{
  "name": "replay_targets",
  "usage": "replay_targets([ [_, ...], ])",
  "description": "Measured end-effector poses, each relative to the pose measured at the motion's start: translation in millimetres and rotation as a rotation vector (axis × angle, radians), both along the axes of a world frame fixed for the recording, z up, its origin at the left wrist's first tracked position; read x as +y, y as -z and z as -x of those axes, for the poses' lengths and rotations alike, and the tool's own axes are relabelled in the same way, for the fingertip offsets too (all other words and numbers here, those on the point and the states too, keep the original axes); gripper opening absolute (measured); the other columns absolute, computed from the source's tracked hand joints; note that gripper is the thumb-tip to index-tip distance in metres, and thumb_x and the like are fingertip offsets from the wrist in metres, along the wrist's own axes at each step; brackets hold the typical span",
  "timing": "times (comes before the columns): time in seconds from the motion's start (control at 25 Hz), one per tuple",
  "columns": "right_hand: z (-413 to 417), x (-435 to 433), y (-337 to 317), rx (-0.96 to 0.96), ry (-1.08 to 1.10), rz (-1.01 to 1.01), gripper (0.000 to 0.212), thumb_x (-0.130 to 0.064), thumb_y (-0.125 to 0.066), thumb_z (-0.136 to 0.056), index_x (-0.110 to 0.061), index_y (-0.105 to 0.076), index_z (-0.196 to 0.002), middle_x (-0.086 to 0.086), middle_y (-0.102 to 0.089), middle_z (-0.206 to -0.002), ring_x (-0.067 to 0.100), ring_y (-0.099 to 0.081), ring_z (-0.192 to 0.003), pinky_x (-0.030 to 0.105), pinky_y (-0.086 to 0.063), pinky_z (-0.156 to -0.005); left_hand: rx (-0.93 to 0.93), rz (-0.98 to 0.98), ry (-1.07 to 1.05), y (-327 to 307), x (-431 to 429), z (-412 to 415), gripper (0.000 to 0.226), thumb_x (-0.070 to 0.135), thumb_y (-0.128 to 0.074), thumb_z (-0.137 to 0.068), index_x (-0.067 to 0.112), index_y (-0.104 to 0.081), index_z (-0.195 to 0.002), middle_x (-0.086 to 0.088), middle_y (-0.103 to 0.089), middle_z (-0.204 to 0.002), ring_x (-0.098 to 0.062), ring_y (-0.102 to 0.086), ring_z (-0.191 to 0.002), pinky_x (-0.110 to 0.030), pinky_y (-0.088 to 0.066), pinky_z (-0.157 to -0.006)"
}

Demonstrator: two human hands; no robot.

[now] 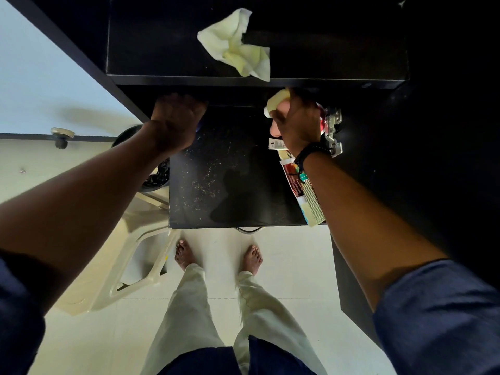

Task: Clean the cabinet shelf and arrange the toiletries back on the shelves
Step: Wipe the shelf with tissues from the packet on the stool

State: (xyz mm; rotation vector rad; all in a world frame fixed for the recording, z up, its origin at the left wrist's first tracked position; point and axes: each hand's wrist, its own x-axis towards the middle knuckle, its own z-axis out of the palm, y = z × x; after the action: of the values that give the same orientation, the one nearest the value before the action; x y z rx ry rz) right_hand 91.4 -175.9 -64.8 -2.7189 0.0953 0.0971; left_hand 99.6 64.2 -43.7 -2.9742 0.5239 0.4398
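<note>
A black cabinet has an upper shelf (pixel 162 63) and a dusty lower shelf (pixel 216 185). A crumpled pale yellow paper towel (pixel 238 47) lies on the upper shelf near its front edge. My left hand (pixel 176 120) reaches under the upper shelf with curled fingers, and a sliver of a purple thing (pixel 198 127) shows beside it. My right hand (pixel 297 123) grips a pale yellow bottle (pixel 276 102) at the right of the lower shelf. Below my wrist a red and white toothpaste tube (pixel 293 182), a pale comb (pixel 313 207) and a small white tube (pixel 277 144) lie along the shelf's right side.
A metal hinge (pixel 332 131) sits on the cabinet's right wall, and the open black door (pixel 351 280) hangs below my right arm. A cream plastic stool (pixel 130 253) and a black bin (pixel 154 180) stand at the left. My bare feet are on pale floor tiles (pixel 216 244).
</note>
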Motion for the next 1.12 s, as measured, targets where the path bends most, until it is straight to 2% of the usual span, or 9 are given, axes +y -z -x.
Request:
replay_targets([
  [0.28, 3, -6, 3, -0.004, 0.039, -0.124, 0.062, -0.028, -0.064, -0.089, -0.011, -0.038, -0.143, 0.013, -0.059, -0.125, 0.028, -0.050, -0.122, 0.029, -0.038, -0.097, 0.045, 0.283, -0.162, -23, -55, -4, 0.064, 0.038, -0.072, -0.075, 0.003, -0.052, -0.125, -0.024, -0.057, -0.124, -0.040, -0.052, -0.117, -0.041, -0.045, -0.098],
  [0.4, 5, -14, 11, -0.010, 0.054, -0.168, 0.051, -0.028, -0.069, -0.084, -0.008, -0.052, -0.128, 0.015, -0.061, -0.120, 0.029, -0.055, -0.115, 0.025, -0.041, -0.088, 0.105, 0.298, -0.178, -21, -99, -10, 0.048, 0.042, -0.069, -0.077, 0.006, -0.063, -0.108, -0.016, -0.063, -0.106, -0.035, -0.058, -0.110, -0.034, -0.045, -0.092],
  [0.52, 14, -18, 14, 0.039, 0.073, -0.206, 0.044, -0.026, -0.073, -0.081, -0.008, -0.057, -0.118, 0.014, -0.054, -0.123, 0.027, -0.051, -0.116, 0.018, -0.036, -0.081, 0.134, 0.373, -0.312, -15, -131, -14, 0.048, 0.038, -0.063, -0.086, 0.007, -0.057, -0.122, -0.014, -0.061, -0.123, -0.031, -0.053, -0.121, -0.033, -0.042, -0.100],
  [0.6, 23, -17, 10, -0.015, 0.051, -0.228, 0.055, -0.022, -0.077, -0.074, -0.011, -0.054, -0.123, 0.016, -0.040, -0.135, 0.029, -0.044, -0.124, 0.024, -0.040, -0.095, 0.154, 0.460, -0.456, -14, -140, -15, 0.045, 0.031, -0.065, -0.086, 0.007, -0.056, -0.123, -0.014, -0.060, -0.125, -0.026, -0.053, -0.122, -0.031, -0.044, -0.101],
  [0.68, 32, -12, 9, -0.161, 0.026, -0.228, 0.065, -0.020, -0.079, -0.068, -0.014, -0.051, -0.127, 0.018, -0.033, -0.136, 0.030, -0.042, -0.124, 0.029, -0.042, -0.100, 0.152, 0.528, -0.526, -15, -145, -13, 0.045, 0.030, -0.063, -0.087, 0.006, -0.054, -0.125, -0.015, -0.058, -0.127, -0.026, -0.052, -0.122, -0.031, -0.044, -0.101],
  [0.8, 42, -1, 15, -0.246, 0.032, -0.259, 0.063, -0.017, -0.076, -0.068, -0.017, -0.050, -0.126, 0.015, -0.036, -0.126, 0.027, -0.049, -0.111, 0.033, -0.051, -0.089, 0.150, 0.637, -0.595, -18, -145, -11, 0.057, 0.037, -0.060, -0.089, 0.007, -0.045, -0.135, -0.013, -0.051, -0.135, -0.026, -0.049, -0.125, -0.028, -0.042, -0.099],
  [0.96, 46, 7, 22, -0.229, 0.076, -0.275, 0.068, -0.022, -0.078, -0.071, -0.017, -0.047, -0.131, 0.012, -0.038, -0.117, 0.019, -0.049, -0.100, 0.015, -0.044, -0.070, 0.237, 0.713, -0.742, -9, -142, -16, 0.056, 0.041, -0.054, -0.092, 0.009, -0.043, -0.137, -0.014, -0.047, -0.137, -0.027, -0.049, -0.123, -0.027, -0.042, -0.095],
  [1.04, 47, 10, 22, -0.265, 0.078, -0.309, 0.059, -0.023, -0.078, -0.072, -0.014, -0.053, -0.125, 0.015, -0.040, -0.116, 0.017, -0.048, -0.099, 0.005, -0.039, -0.073, 0.285, 0.737, -0.736, -7, -139, -19, 0.049, 0.037, -0.051, -0.094, 0.008, -0.047, -0.133, -0.015, -0.050, -0.135, -0.028, -0.048, -0.123, -0.032, -0.044, -0.100],
  [1.12, 48, 8, 21, -0.276, 0.063, -0.317, 0.045, -0.025, -0.076, -0.074, -0.014, -0.060, -0.115, 0.014, -0.040, -0.114, 0.019, -0.051, -0.098, 0.011, -0.045, -0.080, 0.339, 0.837, -0.761, -6, -134, -19, 0.046, 0.028, -0.053, -0.094, 0.006, -0.047, -0.134, -0.016, -0.050, -0.137, -0.027, -0.050, -0.123, -0.032, -0.046, -0.099],
])
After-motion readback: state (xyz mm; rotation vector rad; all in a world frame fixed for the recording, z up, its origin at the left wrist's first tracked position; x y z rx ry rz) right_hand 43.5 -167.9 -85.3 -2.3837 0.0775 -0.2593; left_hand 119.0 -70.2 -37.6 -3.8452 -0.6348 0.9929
